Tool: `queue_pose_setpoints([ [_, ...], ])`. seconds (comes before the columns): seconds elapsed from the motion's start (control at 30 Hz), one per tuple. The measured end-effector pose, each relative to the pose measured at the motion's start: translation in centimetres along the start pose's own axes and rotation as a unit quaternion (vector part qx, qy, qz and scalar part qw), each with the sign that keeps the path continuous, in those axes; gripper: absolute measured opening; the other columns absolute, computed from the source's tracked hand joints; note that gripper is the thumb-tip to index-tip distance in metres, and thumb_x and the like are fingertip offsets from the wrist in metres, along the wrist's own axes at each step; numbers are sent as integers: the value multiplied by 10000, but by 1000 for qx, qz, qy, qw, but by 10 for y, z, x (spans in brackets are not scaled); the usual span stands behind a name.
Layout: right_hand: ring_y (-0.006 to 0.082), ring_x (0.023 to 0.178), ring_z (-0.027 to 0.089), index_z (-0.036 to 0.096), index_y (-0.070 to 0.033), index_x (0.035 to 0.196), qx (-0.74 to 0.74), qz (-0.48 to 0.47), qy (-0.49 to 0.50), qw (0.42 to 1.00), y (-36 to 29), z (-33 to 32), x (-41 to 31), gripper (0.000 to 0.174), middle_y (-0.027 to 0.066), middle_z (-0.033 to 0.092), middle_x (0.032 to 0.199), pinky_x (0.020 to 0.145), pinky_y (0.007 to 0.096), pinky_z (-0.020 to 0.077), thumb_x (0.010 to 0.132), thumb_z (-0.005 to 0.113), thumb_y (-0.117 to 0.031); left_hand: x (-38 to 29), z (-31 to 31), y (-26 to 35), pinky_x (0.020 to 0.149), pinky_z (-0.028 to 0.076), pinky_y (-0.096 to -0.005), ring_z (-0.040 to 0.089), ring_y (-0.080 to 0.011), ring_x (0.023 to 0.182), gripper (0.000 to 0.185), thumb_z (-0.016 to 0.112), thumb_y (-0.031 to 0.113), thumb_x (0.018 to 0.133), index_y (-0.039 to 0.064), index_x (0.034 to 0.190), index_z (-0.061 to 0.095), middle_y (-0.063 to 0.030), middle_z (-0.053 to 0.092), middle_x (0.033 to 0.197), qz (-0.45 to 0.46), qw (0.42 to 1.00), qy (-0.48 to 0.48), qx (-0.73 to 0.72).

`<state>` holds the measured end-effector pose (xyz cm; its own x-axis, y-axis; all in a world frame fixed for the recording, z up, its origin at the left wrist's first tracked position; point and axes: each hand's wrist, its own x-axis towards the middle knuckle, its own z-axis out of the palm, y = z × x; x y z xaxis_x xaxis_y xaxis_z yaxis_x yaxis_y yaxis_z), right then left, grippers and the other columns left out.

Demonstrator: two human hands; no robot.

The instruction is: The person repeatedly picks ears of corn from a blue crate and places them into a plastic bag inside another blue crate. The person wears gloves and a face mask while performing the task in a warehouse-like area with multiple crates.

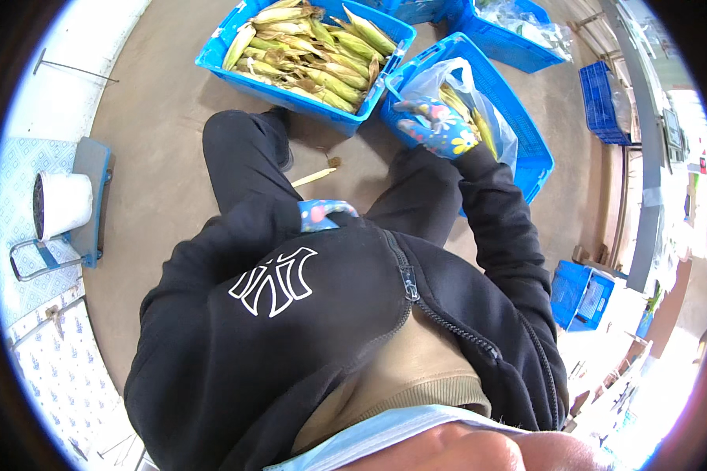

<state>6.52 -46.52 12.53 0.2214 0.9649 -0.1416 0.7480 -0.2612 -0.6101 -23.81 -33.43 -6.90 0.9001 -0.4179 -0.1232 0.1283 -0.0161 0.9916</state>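
Observation:
My left hand (327, 214), in a blue floral glove, rests close to my lap by the jacket's hem; its fingertips are partly hidden. In a matching glove, my right hand (438, 128) is over the near side of a blue plastic crate (527, 126), by a clear plastic bag (502, 120) with corn ears (484, 132) inside. Its fingers are bent, and whether they hold anything is not clear. To the left of that crate stands another blue crate (306, 106), full of corn ears in husks (324, 56). A thin pale husk or stalk piece (314, 177) lies on the floor between my legs.
A blue crate with plastic bags (521, 44) stands beyond the right-hand crate. More blue crates (602, 103) (580, 294) are along the right side. At the left, a white bucket (70, 203) is beside a blue platform trolley (88, 203). My legs flank the floor before me.

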Motion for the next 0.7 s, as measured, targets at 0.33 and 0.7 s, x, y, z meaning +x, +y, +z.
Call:
queue_pose_setpoints([
  [0.33,313,1177,585,612,-54,1298,102,61,-165,979,-17,41,48,459,186,628,1248,1012,397,449,946,647,-346,-40,-11,43,1108,357,-430,497,-293,1295,638,715,332,870,45,1399,502,-113,537,1389,30,991,86,103],
  [0.7,180,781,682,633,-78,1278,162,64,-114,978,115,123,183,406,95,727,949,718,335,538,928,668,-280,70,-40,-60,1048,401,-492,510,-382,1244,774,804,448,709,112,1357,551,-194,566,1315,-16,998,-29,52],
])
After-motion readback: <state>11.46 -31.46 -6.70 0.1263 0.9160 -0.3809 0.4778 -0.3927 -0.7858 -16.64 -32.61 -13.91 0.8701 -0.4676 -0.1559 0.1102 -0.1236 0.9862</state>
